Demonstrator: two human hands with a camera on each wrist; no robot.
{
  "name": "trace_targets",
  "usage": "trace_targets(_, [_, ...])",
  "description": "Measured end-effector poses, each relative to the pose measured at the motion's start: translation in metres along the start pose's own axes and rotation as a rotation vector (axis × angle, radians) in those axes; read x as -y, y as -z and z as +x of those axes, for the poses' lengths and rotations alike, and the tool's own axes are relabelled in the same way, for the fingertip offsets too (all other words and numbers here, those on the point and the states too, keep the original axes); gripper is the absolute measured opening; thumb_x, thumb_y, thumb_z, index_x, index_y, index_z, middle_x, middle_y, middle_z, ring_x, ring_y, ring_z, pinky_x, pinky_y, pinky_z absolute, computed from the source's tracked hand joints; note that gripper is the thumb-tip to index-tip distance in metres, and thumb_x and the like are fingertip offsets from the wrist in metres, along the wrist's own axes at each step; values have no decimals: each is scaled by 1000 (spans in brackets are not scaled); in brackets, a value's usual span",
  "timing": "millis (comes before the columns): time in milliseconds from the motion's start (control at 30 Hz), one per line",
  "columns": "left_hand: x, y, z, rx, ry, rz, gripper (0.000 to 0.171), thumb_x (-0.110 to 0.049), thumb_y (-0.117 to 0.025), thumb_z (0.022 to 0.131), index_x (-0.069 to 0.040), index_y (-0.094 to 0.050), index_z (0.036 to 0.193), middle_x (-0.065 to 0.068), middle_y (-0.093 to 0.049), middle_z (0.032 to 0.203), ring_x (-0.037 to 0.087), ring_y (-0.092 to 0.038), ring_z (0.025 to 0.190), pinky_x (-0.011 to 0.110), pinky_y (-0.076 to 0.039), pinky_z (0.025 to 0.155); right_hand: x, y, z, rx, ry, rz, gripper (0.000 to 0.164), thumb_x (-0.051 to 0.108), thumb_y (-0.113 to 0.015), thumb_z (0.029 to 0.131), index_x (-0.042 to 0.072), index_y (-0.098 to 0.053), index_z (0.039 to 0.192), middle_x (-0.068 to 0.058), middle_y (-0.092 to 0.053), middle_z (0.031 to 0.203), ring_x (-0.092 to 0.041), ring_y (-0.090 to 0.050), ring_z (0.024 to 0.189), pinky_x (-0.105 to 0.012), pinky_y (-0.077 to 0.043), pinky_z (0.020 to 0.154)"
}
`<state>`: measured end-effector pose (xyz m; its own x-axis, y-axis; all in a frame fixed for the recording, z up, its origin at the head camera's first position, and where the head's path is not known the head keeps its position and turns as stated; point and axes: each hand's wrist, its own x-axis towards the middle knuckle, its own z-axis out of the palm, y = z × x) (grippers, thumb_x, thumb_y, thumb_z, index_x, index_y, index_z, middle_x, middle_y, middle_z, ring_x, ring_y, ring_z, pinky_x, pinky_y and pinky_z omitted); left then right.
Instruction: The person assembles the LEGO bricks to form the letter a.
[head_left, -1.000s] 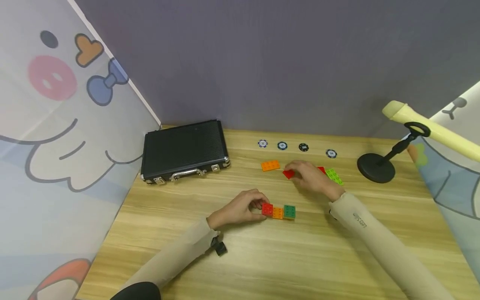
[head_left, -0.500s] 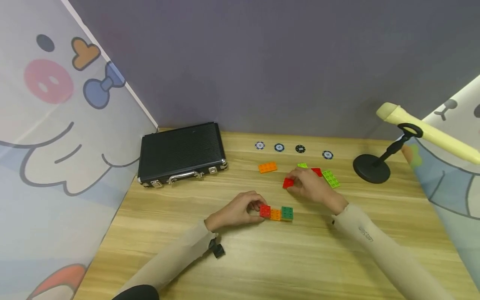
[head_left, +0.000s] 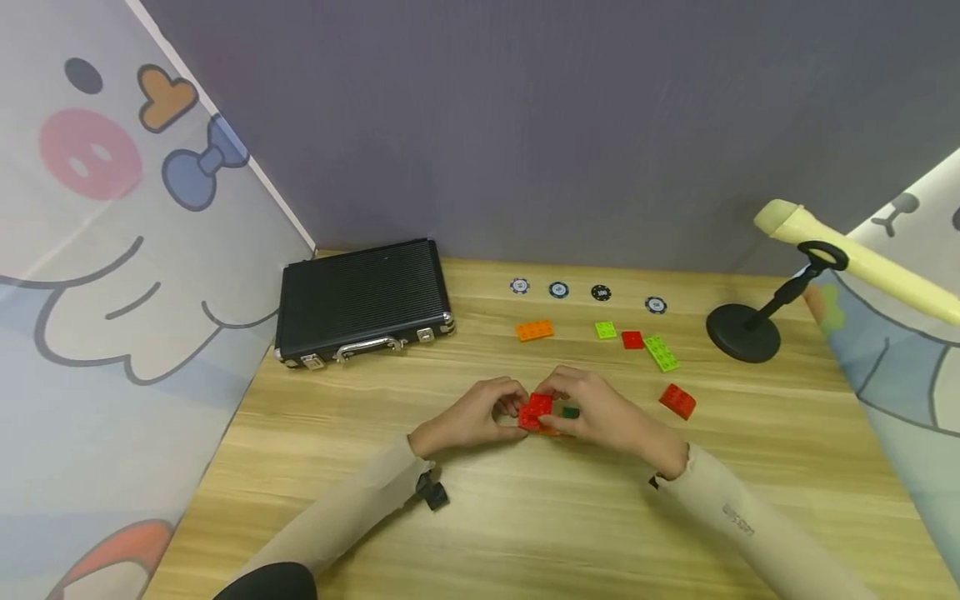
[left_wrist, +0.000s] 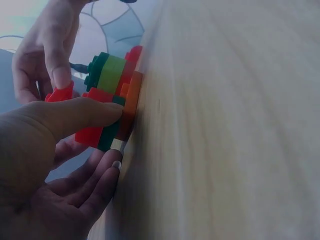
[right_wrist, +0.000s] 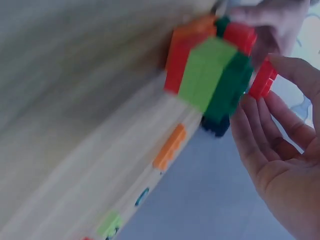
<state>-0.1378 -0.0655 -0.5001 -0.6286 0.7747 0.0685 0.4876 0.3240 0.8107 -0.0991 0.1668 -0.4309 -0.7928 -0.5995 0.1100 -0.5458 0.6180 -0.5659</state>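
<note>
My left hand (head_left: 480,417) grips the left end of a toy-brick build, thumb on one side and fingers on the other. In the left wrist view, that end is a red brick (left_wrist: 89,136) over a dark green brick (left_wrist: 111,129), on an orange base brick (left_wrist: 132,102). The build's other end stacks a dark green brick (right_wrist: 231,86) over lime (right_wrist: 207,74) and red (right_wrist: 178,70) layers. Between thumb and fingertips, my right hand (head_left: 596,417) pinches a small red brick (right_wrist: 263,80) just above the left end. Contact between them cannot be made out.
Loose on the wooden table (head_left: 600,517) lie an orange brick (head_left: 535,331), lime bricks (head_left: 606,331), a small red one (head_left: 632,340) and a larger red one (head_left: 678,401). Behind are several poker chips (head_left: 558,290), a black case (head_left: 367,300) and a microphone stand (head_left: 742,333).
My right hand has carried the small red brick from near the loose bricks leftward and nearer, over the build. The larger red brick has come into view. My left hand stays about where it was.
</note>
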Motion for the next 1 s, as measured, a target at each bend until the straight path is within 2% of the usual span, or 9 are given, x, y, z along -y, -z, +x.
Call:
trace_targets(133, [0,0,2,-6,8,-1,36,-17,-83,79,-13,-64,110,-3,-66,102,9,-65,89,16,-55,80,5,-9,0,39,-2,24,27,23,-76,86,12,-69,110,2,-68,103,-11,-65,89,-32,-60,77])
trace_targets(400, [-1,0,1,-6,32,12,38,-19,-83,79,-12,-64,112,-3,-67,102,9,-65,89,16,-55,80,6,-18,2,29,6,15,26,20,-76,86,11,-71,110,3,-67,102,-11,-65,89,-27,-59,76])
trace_targets(733, [3,-3,-3,-34,11,20,39,-20,-83,78,-12,-65,112,-3,-66,101,9,-65,89,16,-55,81,8,-20,4,47,9,32,26,18,-74,88,9,-71,112,2,-66,102,-13,-65,90,-31,-59,78])
trace_targets(1000, [1,-2,-1,-45,-3,10,38,-19,-84,78,-12,-66,111,-3,-65,99,11,-65,89,19,-56,81,7,-21,4,38,-14,33,25,16,-75,86,12,-72,110,4,-65,100,-14,-65,87,-30,-59,76])
